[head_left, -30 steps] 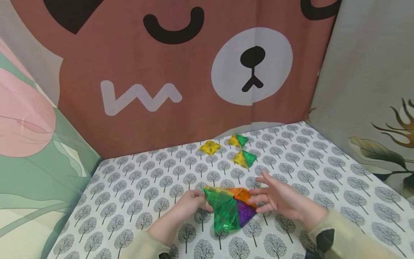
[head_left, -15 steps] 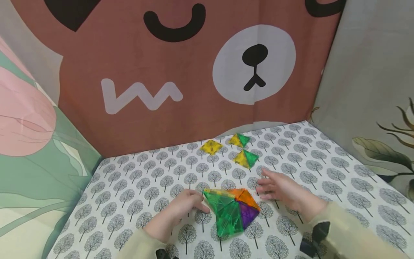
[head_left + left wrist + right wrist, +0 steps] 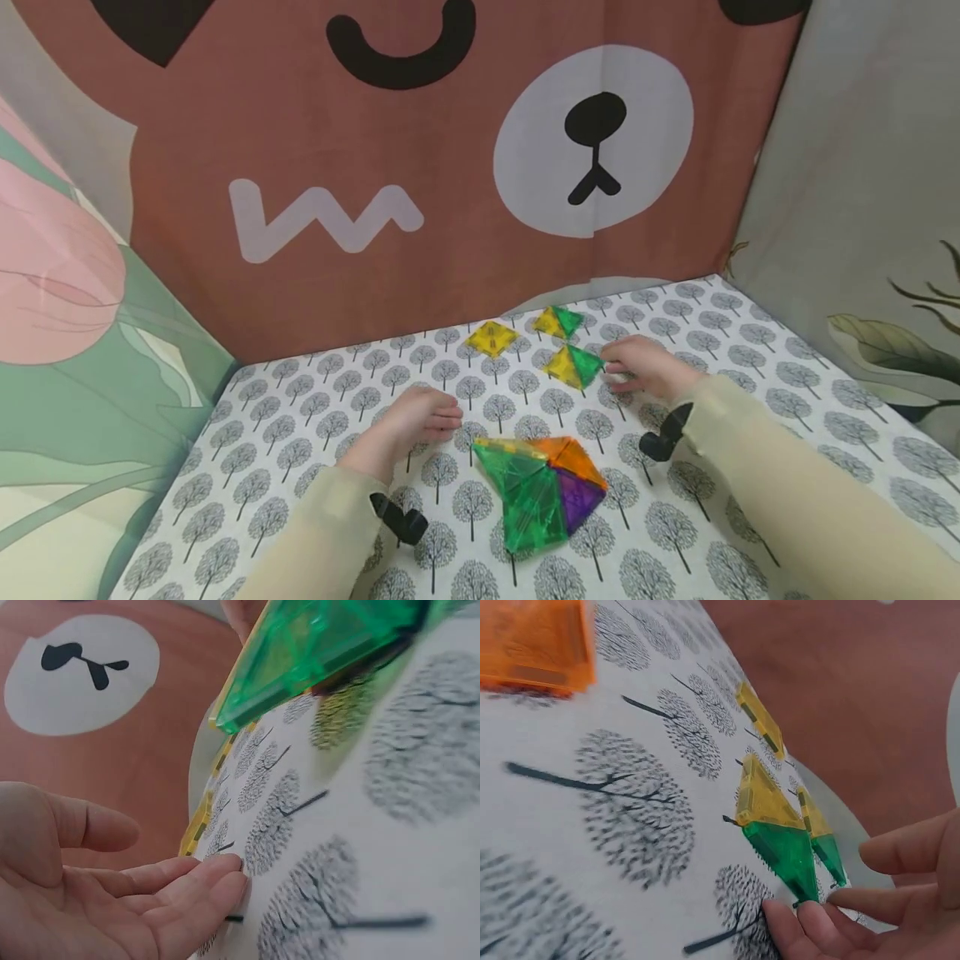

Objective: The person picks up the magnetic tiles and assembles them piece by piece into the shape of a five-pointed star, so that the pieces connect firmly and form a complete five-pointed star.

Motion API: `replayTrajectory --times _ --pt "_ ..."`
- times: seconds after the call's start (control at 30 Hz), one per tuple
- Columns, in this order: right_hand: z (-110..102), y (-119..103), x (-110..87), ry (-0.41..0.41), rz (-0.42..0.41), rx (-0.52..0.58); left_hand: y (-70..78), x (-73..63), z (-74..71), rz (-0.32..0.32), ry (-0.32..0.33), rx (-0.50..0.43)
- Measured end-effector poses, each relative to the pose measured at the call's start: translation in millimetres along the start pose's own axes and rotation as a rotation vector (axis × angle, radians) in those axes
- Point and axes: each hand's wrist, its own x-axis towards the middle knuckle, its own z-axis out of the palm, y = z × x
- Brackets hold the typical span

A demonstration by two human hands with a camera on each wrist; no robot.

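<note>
My right hand reaches to the nearer yellow-and-green pair of magnetic tiles, its fingertips right at the green corner. In the right wrist view the fingers are loosely bent by that corner, with the thumb apart. My left hand hovers over the cloth, holding nothing; the left wrist view shows its fingers relaxed. Between my forearms stands a raised shape of translucent magnetic tiles, green in front, orange and purple on the right, yellow along the back edge.
Behind lie a yellow tile pair and a second yellow-and-green pair. A tree-print cloth covers the table. A bear-print curtain rises at the back edge, with fabric walls at both sides.
My right hand has left the orange side of the tile shape and moved forward to the nearer yellow-and-green pair. My left hand has come away from the green side, up and left.
</note>
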Motion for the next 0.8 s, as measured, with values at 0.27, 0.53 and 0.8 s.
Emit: replayTrajectory --times 0.27,0.53,0.8 --pt "14.8 -7.7 13.4 -0.066 -0.026 -0.053 12.8 31.7 11.6 -0.023 -0.039 -0.065" --pt "43.9 -13.0 18.6 -0.096 -0.055 -0.110 20.6 45.3 24.4 -0.019 -0.019 -0.141" --pt "58.5 -13.8 20.2 -0.132 -0.056 -0.065 23.5 46.0 30.3 -0.033 0.009 -0.183"
